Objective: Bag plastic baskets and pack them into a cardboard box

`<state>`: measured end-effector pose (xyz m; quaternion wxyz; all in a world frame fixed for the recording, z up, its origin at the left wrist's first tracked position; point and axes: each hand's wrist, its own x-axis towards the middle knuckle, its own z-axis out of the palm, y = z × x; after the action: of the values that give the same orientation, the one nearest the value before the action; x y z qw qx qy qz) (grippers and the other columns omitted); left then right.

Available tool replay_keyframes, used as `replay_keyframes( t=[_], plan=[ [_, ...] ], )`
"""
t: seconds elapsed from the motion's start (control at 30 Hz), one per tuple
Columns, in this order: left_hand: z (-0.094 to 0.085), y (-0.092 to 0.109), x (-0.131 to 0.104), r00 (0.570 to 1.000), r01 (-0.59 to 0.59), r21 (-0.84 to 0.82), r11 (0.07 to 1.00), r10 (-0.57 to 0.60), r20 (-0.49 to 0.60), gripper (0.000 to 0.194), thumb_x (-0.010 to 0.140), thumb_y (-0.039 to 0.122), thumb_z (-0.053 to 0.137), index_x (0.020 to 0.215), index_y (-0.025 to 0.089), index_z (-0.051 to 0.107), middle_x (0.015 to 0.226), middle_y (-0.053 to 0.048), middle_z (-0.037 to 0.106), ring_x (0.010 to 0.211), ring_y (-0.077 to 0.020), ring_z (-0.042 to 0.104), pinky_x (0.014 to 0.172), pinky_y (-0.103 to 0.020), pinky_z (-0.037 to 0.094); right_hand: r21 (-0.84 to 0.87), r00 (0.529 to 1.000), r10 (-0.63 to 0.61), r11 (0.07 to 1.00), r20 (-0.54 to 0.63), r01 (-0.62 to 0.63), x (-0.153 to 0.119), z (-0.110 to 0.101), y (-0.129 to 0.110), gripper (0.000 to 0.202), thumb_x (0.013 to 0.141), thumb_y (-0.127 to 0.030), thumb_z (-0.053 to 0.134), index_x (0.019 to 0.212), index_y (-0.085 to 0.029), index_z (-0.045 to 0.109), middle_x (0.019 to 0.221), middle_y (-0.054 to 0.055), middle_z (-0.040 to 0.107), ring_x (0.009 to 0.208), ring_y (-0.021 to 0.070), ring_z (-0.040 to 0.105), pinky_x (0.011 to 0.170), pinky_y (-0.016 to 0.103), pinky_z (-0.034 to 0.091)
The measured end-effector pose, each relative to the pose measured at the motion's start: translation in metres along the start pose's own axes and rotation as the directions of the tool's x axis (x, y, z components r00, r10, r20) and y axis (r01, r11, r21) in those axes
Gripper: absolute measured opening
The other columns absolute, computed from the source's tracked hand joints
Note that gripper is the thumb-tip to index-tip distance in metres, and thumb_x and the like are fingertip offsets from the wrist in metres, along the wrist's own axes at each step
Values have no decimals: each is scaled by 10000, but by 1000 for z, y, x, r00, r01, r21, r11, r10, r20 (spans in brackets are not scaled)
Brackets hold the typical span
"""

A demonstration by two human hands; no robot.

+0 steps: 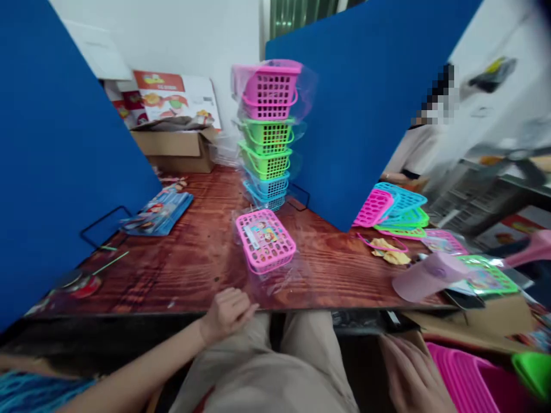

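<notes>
My left hand point(228, 312) rests at the near edge of the wooden table point(193, 258), fingers loosely curled, holding nothing. Just beyond it lies a pink plastic basket point(266, 240) wrapped in clear film, with a picture card inside. My right hand point(415, 373) is low at the right, below the table edge, fingers flat and apart, next to a pink basket point(462, 378) beside my lap. A tall stack of wrapped baskets point(267, 135), pink on top, then green, then blue, stands at the back of the table.
Blue divider panels point(55, 172) stand left and right point(357, 109). Cardboard box point(176, 146) at the back left, picture cards point(159, 211) on the left. Loose basket lids point(394, 209), a pink cap point(426, 275) and another person point(419, 146) are at the right.
</notes>
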<state>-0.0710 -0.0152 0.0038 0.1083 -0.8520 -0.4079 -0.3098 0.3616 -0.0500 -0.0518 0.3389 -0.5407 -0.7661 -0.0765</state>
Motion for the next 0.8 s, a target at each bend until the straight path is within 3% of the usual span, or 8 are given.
replay_keyframes(
  t=[0.1, 0.2, 0.3, 0.37, 0.47, 0.63, 0.8],
  plan=[
    [-22, -54, -30, 976, 131, 205, 970, -163, 147, 263, 945, 293, 513, 728, 213, 639, 702, -23, 638, 707, -160, 605, 734, -281, 495, 59, 995, -72, 996, 65, 68, 41, 45, 0, 337, 923, -385, 482, 1224, -336, 626, 1175, 63, 674, 1104, 328, 627, 934, 556, 539],
    [-50, -106, -68, 909, 194, 348, 917, -301, 288, 288, 949, 412, 495, 1042, 249, 714, 1097, -82, 705, 1161, -243, 599, 1012, -380, 467, 74, 990, -81, 995, 112, 73, 76, 92, 23, 370, 931, -457, 441, 1109, -232, 676, 1160, 118, 666, 1106, 341, 614, 939, 572, 527],
    [-76, -145, -108, 860, 195, 376, 906, -342, 378, 434, 942, 463, 494, 1343, 325, 584, 1422, -77, 571, 1392, -257, 434, 1148, -435, 342, 39, 983, -138, 990, 118, 134, 96, 133, 45, 434, 919, -482, 415, 1117, -220, 700, 1181, 140, 661, 1083, 348, 622, 864, 554, 558],
    [-85, -158, -129, 834, 212, 369, 905, -364, 415, 489, 953, 444, 477, 1434, 358, 474, 1517, -51, 468, 1435, -232, 377, 1169, -413, 308, 8, 959, -237, 971, 158, 239, 100, 146, 49, 428, 929, -435, 373, 1106, -264, 723, 1209, 115, 662, 1134, 357, 600, 859, 564, 548],
    [-83, -166, -146, 816, 260, 358, 897, -402, 415, 497, 971, 413, 438, 1463, 343, 432, 1569, -45, 380, 1470, -236, 308, 1179, -448, 289, -14, 938, -263, 962, 225, 273, 101, 139, 40, 431, 943, -422, 350, 1123, -281, 716, 1206, 84, 671, 1188, 352, 567, 903, 576, 512],
    [-67, -173, -154, 827, 348, 270, 898, -430, 363, 519, 982, 474, 341, 1392, 222, 537, 1560, -86, 403, 1456, -273, 331, 1162, -515, 307, -98, 962, 32, 995, 271, -5, 113, 112, 6, 501, 936, -558, 439, 1182, -183, 664, 1253, 113, 627, 1158, 318, 551, 1006, 503, 471],
    [-61, -176, -151, 826, 404, 204, 892, -452, 338, 615, 981, 523, 266, 1328, 98, 545, 1575, -102, 360, 1448, -304, 325, 1166, -526, 293, -102, 947, 107, 992, 303, -80, 123, 107, -10, 443, 943, -504, 468, 1197, -193, 657, 1288, 109, 606, 1183, 302, 528, 1041, 495, 446]
  ],
)
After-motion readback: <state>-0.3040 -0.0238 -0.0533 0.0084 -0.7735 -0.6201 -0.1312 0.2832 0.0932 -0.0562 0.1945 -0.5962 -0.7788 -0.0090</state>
